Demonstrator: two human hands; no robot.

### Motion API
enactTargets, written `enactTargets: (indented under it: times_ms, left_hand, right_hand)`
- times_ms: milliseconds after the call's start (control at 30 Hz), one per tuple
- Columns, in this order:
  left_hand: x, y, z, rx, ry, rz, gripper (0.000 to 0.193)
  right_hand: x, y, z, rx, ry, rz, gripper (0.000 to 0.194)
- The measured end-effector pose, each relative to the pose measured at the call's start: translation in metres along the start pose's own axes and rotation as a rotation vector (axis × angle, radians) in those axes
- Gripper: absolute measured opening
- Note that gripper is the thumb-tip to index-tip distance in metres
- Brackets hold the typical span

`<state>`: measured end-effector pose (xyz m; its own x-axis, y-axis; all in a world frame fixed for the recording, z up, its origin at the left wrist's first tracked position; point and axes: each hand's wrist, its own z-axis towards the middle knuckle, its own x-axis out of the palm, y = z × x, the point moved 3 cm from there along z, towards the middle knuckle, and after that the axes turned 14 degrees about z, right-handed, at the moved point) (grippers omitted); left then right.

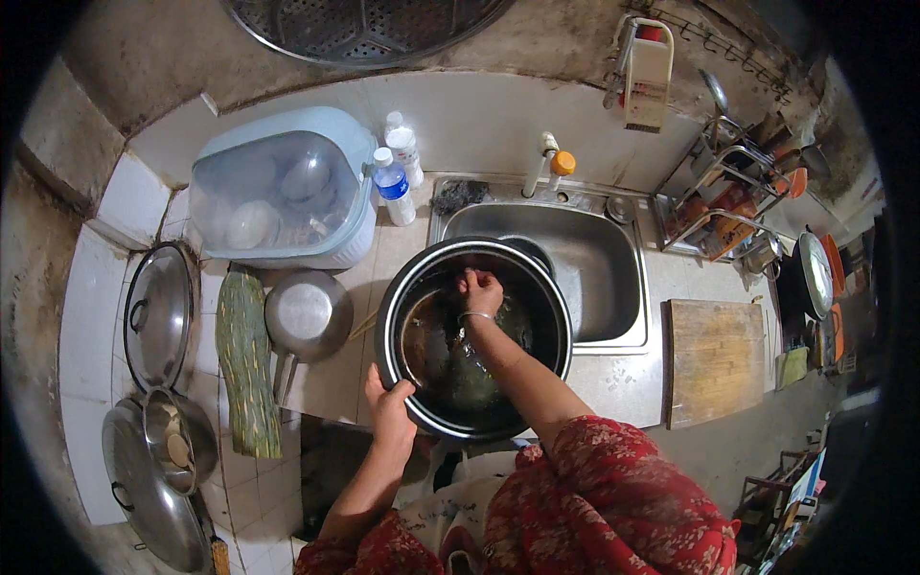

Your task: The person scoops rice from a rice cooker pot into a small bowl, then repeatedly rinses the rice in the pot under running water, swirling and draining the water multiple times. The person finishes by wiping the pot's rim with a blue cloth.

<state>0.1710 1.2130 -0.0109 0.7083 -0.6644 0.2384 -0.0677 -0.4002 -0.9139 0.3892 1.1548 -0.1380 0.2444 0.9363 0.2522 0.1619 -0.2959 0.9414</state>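
Note:
A large dark round pot (563, 323) with a pale metal rim stands at the counter's front edge, overlapping the left part of the steel sink (611, 287). Its inside looks wet and shiny, with small green bits. My left hand (392, 406) grips the pot's lower left rim, thumb on the rim. My right hand (481, 291), with a bangle at the wrist, is inside the pot near its far side, fingers curled; whether they pinch something small cannot be made out. Part of another round dark vessel shows behind the pot's upper right rim.
Left are a lidded plastic dish box (280, 187), bottles (392, 187), a long green gourd (248, 366), an upturned steel pan (309, 316), pot lids (158, 316) and a steel pot (180, 442). The faucet (550, 162) rises behind the sink. Right are a wooden cutting board (716, 363) and a metal rack (740, 154).

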Motion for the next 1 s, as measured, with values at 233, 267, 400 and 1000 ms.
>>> enactTargets:
  times_ms: [233,267,400,1000]
  left_hand:
    - [-0.002,0.004,0.006,0.003,0.0,-0.02,0.043]
    - [-0.001,0.004,0.007,0.014,0.001,-0.007,0.043]
    - [0.001,0.005,0.004,0.019,-0.035,-0.022,0.042]
    - [-0.002,0.011,-0.001,0.008,0.009,0.013,0.052]
  right_hand:
    - [0.02,0.042,-0.091,-0.513,0.887,-0.112,0.008]
    - [0.014,0.049,-0.106,-0.575,1.111,-0.17,0.009]
    - [-0.007,0.051,-0.13,-0.642,1.582,-0.513,0.008]
    - [0.019,0.026,-0.091,-0.308,0.51,0.002,0.019]
